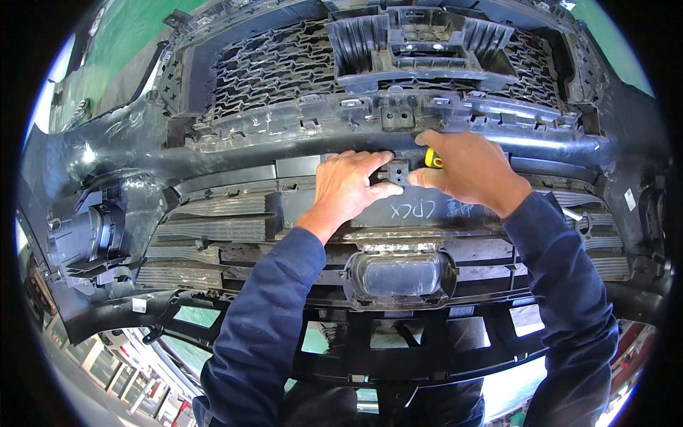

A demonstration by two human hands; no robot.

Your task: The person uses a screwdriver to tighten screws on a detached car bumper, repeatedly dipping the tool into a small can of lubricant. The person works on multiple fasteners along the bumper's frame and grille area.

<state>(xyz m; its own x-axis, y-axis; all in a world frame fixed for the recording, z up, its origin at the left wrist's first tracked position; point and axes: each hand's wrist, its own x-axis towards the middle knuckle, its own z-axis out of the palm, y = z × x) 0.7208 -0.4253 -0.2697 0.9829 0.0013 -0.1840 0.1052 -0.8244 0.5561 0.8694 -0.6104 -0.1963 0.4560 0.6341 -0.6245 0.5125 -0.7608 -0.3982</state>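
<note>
A large black car bumper cover [235,158] lies in front of me, its inner side showing. At its middle, a small black bracket [397,172] with two holes sits between my hands. My left hand [345,186] grips the bracket's left side, index finger above and thumb below. My right hand [473,169] is closed around a yellow tool [432,158]; only a short part with a dark spot shows, so its kind is hidden. The right thumb reaches the bracket's right edge. Hand-written marks [430,208] lie on the dark panel just under the hands.
A mesh grille [274,67] with a boxy black duct [359,46] spans the far side. Nearer are ribbed slats [206,229] and an oval-framed housing [402,274]. A round lamp-like unit [89,231] sits at left. A shiny metal piece [580,219] shows beside my right forearm.
</note>
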